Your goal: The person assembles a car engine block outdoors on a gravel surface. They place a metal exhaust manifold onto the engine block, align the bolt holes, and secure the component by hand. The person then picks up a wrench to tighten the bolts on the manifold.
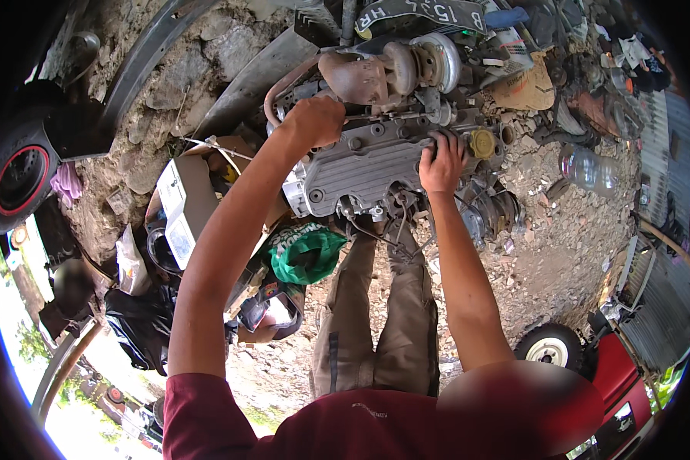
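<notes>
A grey car engine (368,165) with a ribbed valve cover stands on the rocky ground in front of my legs. A rusty manifold and turbo (395,69) sit on its far side, and a yellow filler cap (483,142) is at its right end. My left hand (314,119) is closed around a part at the engine's upper left edge, by a curved hose; what it grips is hidden. My right hand (441,162) rests on the right part of the valve cover, fingers curled over its far edge, near the yellow cap.
A cardboard box (188,203) with parts and a green bag (307,253) lie left of the engine. A wheel with a red rim (23,180) is at far left. A plastic bottle (590,170) lies right. A red vehicle with a white wheel (548,349) is lower right.
</notes>
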The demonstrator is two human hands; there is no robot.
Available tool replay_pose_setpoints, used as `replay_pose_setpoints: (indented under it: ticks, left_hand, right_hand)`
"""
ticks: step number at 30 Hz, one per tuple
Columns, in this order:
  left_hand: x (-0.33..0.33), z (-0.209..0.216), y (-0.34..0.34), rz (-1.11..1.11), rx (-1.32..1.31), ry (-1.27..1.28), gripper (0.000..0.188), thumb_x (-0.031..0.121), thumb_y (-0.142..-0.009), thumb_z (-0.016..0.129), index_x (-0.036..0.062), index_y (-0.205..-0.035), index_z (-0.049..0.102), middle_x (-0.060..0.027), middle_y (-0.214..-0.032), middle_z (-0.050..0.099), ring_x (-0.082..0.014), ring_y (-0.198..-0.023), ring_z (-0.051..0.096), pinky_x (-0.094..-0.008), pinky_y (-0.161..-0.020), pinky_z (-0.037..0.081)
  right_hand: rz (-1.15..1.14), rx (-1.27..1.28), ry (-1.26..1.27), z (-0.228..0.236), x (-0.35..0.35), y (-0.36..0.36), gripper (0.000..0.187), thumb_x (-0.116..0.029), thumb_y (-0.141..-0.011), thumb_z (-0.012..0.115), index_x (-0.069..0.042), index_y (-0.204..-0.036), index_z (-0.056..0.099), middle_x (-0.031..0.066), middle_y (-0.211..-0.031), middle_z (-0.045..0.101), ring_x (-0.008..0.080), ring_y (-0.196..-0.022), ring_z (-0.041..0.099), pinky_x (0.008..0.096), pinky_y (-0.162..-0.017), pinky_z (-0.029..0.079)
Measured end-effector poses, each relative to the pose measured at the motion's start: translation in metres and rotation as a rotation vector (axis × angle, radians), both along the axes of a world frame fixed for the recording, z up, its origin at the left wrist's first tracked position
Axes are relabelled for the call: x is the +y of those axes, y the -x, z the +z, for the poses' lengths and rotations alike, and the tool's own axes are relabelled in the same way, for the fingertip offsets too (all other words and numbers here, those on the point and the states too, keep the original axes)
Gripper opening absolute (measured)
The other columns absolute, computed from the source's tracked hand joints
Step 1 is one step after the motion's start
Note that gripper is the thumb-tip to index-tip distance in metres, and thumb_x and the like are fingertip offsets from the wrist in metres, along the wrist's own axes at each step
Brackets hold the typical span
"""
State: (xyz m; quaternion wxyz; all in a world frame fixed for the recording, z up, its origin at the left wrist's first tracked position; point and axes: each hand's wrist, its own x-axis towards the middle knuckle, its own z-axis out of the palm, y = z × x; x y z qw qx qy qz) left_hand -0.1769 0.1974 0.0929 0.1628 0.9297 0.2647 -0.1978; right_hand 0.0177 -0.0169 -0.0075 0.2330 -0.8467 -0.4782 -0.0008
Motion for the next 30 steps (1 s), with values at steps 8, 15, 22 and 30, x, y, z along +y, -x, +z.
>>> replay_pose_setpoints:
  ticks: [8,15,22,30]
  left_hand:
    - [0.002,0.009,-0.022,0.090,0.040,0.089,0.034,0.030,-0.093,0.054,-0.0012,-0.097,0.067,-0.0240,-0.099,0.068,-0.0395,-0.095,0.066,-0.0469,-0.084,0.053]
    - [-0.008,0.025,-0.060,0.156,0.146,0.105,0.032,0.015,-0.082,0.060,0.0022,-0.110,0.068,-0.0194,-0.114,0.068,-0.0345,-0.105,0.067,-0.0412,-0.086,0.056]
    - [-0.029,0.039,-0.089,0.169,0.033,0.012,0.024,0.013,-0.079,0.063,0.0029,-0.098,0.073,-0.0173,-0.103,0.072,-0.0313,-0.097,0.071,-0.0397,-0.080,0.057]
    - [-0.031,0.040,-0.094,0.349,0.043,0.024,0.023,0.014,-0.085,0.055,0.0046,-0.095,0.074,-0.0174,-0.099,0.073,-0.0317,-0.095,0.071,-0.0390,-0.079,0.058]
  right_hand:
    - [-0.003,0.004,0.000,-0.001,0.001,-0.001,0.032,-0.026,-0.079,0.058,-0.013,-0.108,0.061,0.0084,-0.116,0.058,0.0326,-0.121,0.046,0.0510,-0.105,0.030]
    - [-0.011,0.000,0.008,0.000,0.000,-0.001,0.032,-0.025,-0.078,0.059,-0.013,-0.108,0.061,0.0081,-0.117,0.058,0.0334,-0.120,0.047,0.0514,-0.104,0.031]
    - [0.010,-0.015,-0.010,0.003,0.001,0.000,0.031,-0.023,-0.079,0.058,-0.012,-0.108,0.061,0.0090,-0.116,0.058,0.0335,-0.119,0.048,0.0513,-0.103,0.031]
    - [0.000,-0.015,0.005,0.005,0.002,0.000,0.028,-0.022,-0.081,0.055,-0.012,-0.106,0.061,0.0084,-0.114,0.059,0.0333,-0.118,0.049,0.0506,-0.103,0.031]
